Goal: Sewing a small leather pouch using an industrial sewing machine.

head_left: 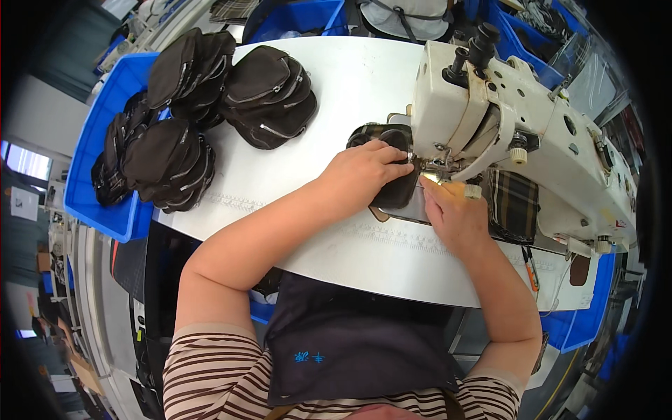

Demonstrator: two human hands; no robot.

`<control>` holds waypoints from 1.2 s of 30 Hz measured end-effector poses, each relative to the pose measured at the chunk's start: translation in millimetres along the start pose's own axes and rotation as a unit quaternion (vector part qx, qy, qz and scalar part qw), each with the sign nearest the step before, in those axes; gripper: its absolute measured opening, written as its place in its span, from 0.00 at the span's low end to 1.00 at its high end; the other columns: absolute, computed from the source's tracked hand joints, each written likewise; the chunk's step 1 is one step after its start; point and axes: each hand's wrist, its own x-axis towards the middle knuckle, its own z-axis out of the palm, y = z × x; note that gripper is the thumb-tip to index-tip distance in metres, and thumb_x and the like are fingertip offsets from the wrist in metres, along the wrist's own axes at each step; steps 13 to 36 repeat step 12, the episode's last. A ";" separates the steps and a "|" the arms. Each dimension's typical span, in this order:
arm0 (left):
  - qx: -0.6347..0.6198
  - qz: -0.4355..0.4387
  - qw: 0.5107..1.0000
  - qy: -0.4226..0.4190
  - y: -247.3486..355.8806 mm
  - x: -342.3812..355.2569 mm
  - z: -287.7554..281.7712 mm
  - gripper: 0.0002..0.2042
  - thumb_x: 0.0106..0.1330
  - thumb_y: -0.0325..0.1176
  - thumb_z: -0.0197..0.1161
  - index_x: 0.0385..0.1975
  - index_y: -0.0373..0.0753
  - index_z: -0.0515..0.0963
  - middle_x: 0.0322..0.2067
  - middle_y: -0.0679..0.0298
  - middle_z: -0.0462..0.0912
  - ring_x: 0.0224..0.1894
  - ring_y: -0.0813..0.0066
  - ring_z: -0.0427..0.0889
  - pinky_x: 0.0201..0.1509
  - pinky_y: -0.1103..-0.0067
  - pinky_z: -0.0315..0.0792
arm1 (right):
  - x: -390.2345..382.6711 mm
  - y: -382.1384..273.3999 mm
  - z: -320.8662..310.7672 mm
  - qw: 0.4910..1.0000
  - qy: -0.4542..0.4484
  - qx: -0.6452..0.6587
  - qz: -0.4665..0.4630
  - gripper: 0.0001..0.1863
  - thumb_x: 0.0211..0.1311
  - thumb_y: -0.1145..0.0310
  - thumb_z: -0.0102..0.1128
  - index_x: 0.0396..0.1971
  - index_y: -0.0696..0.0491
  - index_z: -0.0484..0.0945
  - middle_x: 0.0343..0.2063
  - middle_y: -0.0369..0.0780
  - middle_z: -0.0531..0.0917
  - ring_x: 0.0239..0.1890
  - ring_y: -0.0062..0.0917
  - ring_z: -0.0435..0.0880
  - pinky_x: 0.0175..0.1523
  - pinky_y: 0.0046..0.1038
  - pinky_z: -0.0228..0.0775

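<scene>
Pouch [392,192], dark, lies on the white table [350,91] under the sewing machine [518,119] head. Left hand [364,171] presses flat on it, fingers spread, clasping nothing. Right hand [451,213] rests at its right edge, fingers by the needle; its grip cannot be told. Finished bags [269,98] pile up far left, some in a blue bin [105,112]. Plaid cloth [514,203] lies behind the machine.
</scene>
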 end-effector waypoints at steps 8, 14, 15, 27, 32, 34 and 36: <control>-0.052 -0.005 0.994 -0.100 32.3 -103.6 -42.8 0.54 0.39 0.61 0.81 0.70 0.39 0.71 0.71 0.56 0.70 0.71 0.53 0.68 0.73 0.63 0.65 | -0.5 2.0 7.6 0.999 -0.042 -0.017 -0.001 0.09 0.64 0.69 0.68 0.42 0.49 0.88 0.24 0.37 0.85 0.22 0.34 0.83 0.30 0.33 0.74; -0.002 -0.027 0.989 -0.142 52.5 -144.1 -40.9 0.59 0.43 0.53 0.84 0.78 0.45 0.58 0.78 0.61 0.58 0.77 0.60 0.59 0.74 0.61 0.62 | 0.1 -1.0 8.9 0.999 0.003 -0.009 -0.030 0.09 0.65 0.68 0.67 0.44 0.50 0.87 0.24 0.39 0.85 0.25 0.34 0.84 0.32 0.35 0.76; -0.002 -0.027 0.989 -0.142 52.5 -144.1 -40.9 0.59 0.43 0.53 0.84 0.78 0.45 0.58 0.78 0.61 0.58 0.77 0.60 0.59 0.74 0.61 0.62 | 0.1 -1.0 8.9 0.999 0.003 -0.009 -0.030 0.09 0.65 0.68 0.67 0.44 0.50 0.87 0.24 0.39 0.85 0.25 0.34 0.84 0.32 0.35 0.76; -0.002 -0.027 0.989 -0.142 52.5 -144.1 -40.9 0.59 0.43 0.53 0.84 0.78 0.45 0.58 0.78 0.61 0.58 0.77 0.60 0.59 0.74 0.61 0.62 | 0.1 -1.0 8.9 0.999 0.003 -0.009 -0.030 0.09 0.65 0.68 0.67 0.44 0.50 0.87 0.24 0.39 0.85 0.25 0.34 0.84 0.32 0.35 0.76; -0.002 -0.027 0.989 -0.142 52.5 -144.1 -40.9 0.59 0.43 0.53 0.84 0.78 0.45 0.58 0.78 0.61 0.58 0.77 0.60 0.59 0.74 0.61 0.62 | 0.1 -1.0 8.9 0.999 0.003 -0.009 -0.030 0.09 0.65 0.68 0.67 0.44 0.50 0.87 0.24 0.39 0.85 0.25 0.34 0.84 0.32 0.35 0.76; -0.002 -0.027 0.989 -0.142 52.5 -144.1 -40.9 0.59 0.43 0.53 0.84 0.78 0.45 0.58 0.78 0.61 0.58 0.77 0.60 0.59 0.74 0.61 0.62 | 0.1 -1.0 8.9 0.999 0.003 -0.009 -0.030 0.09 0.65 0.68 0.67 0.44 0.50 0.87 0.24 0.39 0.85 0.25 0.34 0.84 0.32 0.35 0.76; -0.002 -0.027 0.989 -0.142 52.5 -144.1 -40.9 0.59 0.43 0.53 0.84 0.78 0.45 0.58 0.78 0.61 0.58 0.77 0.60 0.59 0.74 0.61 0.62 | 0.1 -1.0 8.9 0.999 0.003 -0.009 -0.030 0.09 0.65 0.68 0.67 0.44 0.50 0.87 0.24 0.39 0.85 0.25 0.34 0.84 0.32 0.35 0.76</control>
